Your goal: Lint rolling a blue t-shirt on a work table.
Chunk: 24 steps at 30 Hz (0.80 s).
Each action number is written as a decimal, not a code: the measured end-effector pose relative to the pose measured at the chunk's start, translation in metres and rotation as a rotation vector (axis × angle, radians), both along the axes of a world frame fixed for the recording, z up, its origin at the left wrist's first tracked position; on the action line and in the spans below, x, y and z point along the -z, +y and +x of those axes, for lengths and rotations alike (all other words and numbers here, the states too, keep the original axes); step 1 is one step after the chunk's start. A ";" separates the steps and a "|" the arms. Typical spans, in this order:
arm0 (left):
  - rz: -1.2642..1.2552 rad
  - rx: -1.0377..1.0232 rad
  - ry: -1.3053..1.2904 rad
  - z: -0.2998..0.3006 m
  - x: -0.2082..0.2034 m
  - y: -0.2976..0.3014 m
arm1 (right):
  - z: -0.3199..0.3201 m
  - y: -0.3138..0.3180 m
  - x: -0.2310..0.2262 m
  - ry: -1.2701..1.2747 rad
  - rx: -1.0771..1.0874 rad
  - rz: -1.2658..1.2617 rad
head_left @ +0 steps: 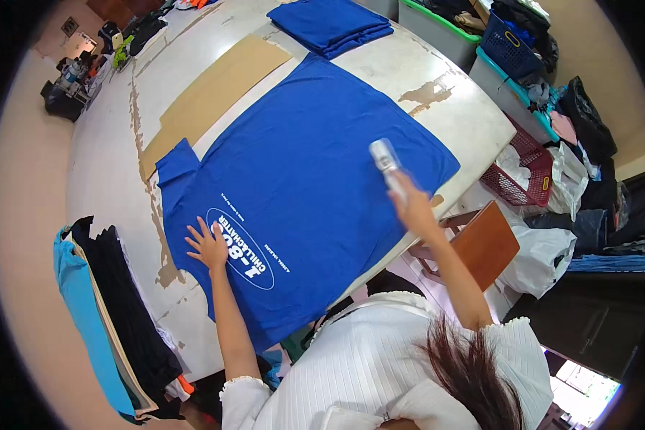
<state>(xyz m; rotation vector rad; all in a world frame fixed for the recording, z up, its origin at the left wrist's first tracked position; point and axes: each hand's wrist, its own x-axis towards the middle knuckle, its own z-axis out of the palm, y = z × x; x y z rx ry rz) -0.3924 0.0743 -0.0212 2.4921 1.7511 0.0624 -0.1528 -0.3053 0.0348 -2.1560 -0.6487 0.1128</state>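
Note:
A blue T-shirt (322,143) with white lettering in an oval lies spread flat across the table, its sleeve to the left. My left hand (209,247) rests on the chest print, fingers spread and palm down. Over the shirt's right part, my right hand (413,208) is closed around a white cylindrical handheld tool (385,159) with a clear-looking end. Motion blurs the tool, so its exact kind does not show, and I cannot tell whether it touches the cloth.
Beyond the shirt lie a brown cardboard pattern (215,89) and folded blue garments (330,27) on the worn white table (107,150). Black and light-blue clothes (122,301) hang at the left edge. A wooden chair (484,244), a maroon basket (519,175) and plastic bags (537,254) stand right.

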 end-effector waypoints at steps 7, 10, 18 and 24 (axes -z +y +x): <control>0.016 -0.004 0.007 -0.001 0.003 0.001 | -0.080 0.027 -0.008 0.439 -0.974 -0.018; 0.021 -0.006 0.009 -0.002 0.005 0.004 | -0.006 0.000 -0.005 0.692 -0.649 0.054; -0.116 -0.102 -0.025 0.006 -0.006 0.010 | 0.100 -0.033 -0.017 0.528 0.092 0.247; -0.089 -0.226 -0.081 0.057 -0.006 -0.006 | -0.036 0.061 0.000 0.043 -0.895 -0.171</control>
